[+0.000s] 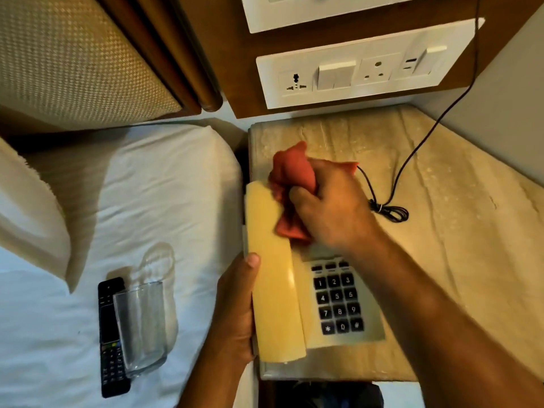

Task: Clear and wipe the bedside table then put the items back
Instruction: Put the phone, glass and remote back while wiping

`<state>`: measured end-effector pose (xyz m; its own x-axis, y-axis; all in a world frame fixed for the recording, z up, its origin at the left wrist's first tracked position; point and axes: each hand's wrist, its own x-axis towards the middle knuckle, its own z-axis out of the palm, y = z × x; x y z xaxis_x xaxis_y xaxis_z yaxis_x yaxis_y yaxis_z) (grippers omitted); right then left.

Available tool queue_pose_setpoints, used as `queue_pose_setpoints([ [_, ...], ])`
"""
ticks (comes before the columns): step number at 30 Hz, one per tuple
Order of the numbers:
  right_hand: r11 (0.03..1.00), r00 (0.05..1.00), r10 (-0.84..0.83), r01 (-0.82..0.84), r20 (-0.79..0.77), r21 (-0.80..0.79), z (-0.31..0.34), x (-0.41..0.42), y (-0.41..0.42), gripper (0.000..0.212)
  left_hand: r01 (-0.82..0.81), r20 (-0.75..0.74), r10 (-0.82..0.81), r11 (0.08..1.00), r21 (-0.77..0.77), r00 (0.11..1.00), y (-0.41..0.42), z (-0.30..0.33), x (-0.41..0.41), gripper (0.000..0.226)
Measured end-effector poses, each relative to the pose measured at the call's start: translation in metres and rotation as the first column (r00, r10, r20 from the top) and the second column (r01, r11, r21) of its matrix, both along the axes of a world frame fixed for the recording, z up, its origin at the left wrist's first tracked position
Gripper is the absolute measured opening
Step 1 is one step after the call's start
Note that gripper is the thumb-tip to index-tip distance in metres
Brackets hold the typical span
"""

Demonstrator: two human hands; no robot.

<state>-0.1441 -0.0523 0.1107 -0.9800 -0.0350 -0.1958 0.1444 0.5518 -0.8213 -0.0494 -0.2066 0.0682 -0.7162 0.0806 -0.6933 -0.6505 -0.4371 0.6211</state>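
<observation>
Mid-wipe: the right hand (329, 201) is bunched tight around a red cloth (291, 184), rubbing the telephone (338, 304) at centre frame, on the desk (456, 231). The left hand (235, 307) has its grip clamped on the handset (273, 275). At lower left, glass (141, 325) and remote (110, 337) wait on the bed (147, 187), not yet returned. A black cable (391, 207) trails across the top, right in the wiping path.

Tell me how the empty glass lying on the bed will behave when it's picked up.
The glass looks clear and smooth, so probably slippery and breakable. It lies on its side on the soft sheet against the remote, so it may roll once nudged. Being empty, it is likely light.
</observation>
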Motion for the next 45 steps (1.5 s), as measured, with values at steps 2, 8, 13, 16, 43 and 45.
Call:
queue_pose_setpoints([
  [2, 0.999, 0.999, -0.037, 0.036, 0.027, 0.007, -0.009, -0.012, 0.02, 0.035, -0.053, -0.023, 0.052, 0.997, -0.048, 0.998, -0.004, -0.002, -0.002, 0.113],
  [8, 0.958, 0.999, -0.026, 0.034, 0.031, -0.284, 0.01, 0.115, 0.038, 0.062, -0.083, -0.053, 0.078, 0.991, -0.104, 0.996, -0.009, -0.006, -0.028, 0.107],
  [13, 0.823, 0.944, -0.184, 0.301, 0.275, -0.482, -0.024, 0.039, 0.043, 0.032, 0.105, -0.108, -0.121, 0.985, -0.138, 0.987, -0.004, -0.011, -0.014, 0.087],
  [16, 0.674, 0.88, -0.201, 0.443, 0.43, -0.592, -0.041, 0.03, 0.042, 0.029, 0.018, -0.016, -0.019, 0.995, -0.1, 1.0, 0.001, -0.026, -0.015, 0.098],
  [43, 0.807, 0.992, 0.091, -0.126, 0.089, 0.576, -0.154, 0.146, 0.042, 0.088, -0.023, -0.205, -0.187, 0.684, -0.729, 0.961, 0.014, -0.075, -0.14, 0.024],
  [45, 0.816, 0.993, 0.085, -0.113, 0.077, 0.567, -0.154, 0.147, 0.042, 0.088, -0.015, -0.192, -0.184, 0.683, -0.73, 0.964, 0.015, -0.074, -0.139, 0.026],
])
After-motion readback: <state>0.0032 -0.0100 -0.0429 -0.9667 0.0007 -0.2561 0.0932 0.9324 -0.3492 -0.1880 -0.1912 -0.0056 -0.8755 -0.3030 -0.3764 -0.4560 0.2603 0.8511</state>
